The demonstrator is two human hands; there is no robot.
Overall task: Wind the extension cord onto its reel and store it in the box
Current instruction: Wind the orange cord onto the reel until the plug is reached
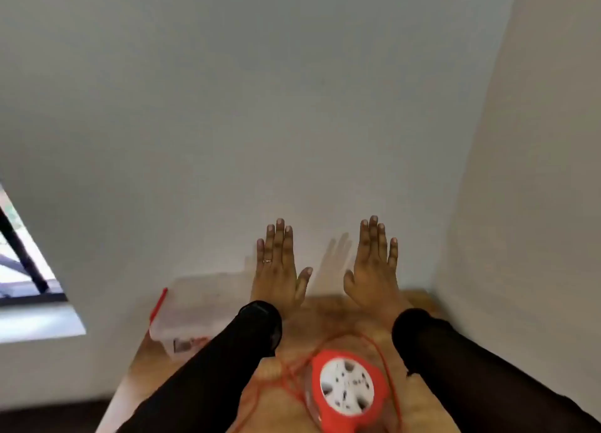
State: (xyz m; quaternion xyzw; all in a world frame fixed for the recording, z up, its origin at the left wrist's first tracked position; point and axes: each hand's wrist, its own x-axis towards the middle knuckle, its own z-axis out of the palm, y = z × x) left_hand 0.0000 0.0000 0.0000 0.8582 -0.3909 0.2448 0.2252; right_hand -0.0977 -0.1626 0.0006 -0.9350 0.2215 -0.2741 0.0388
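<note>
A red cord reel (346,388) with a white round socket face lies on the wooden table (328,315) near the bottom of the view. Its thin red cord (283,372) lies loose in tangled loops to the reel's left and runs along its right side. A clear plastic box (192,309) with a red clip stands at the table's far left, partly hidden by my left sleeve. My left hand (279,266) and my right hand (374,266) are raised flat beyond the reel, fingers extended, backs toward me, holding nothing.
White walls close the table in at the back and on the right, meeting in a corner at the far right. A window (22,263) sits low on the left. The table's left edge drops to a dark floor (48,416).
</note>
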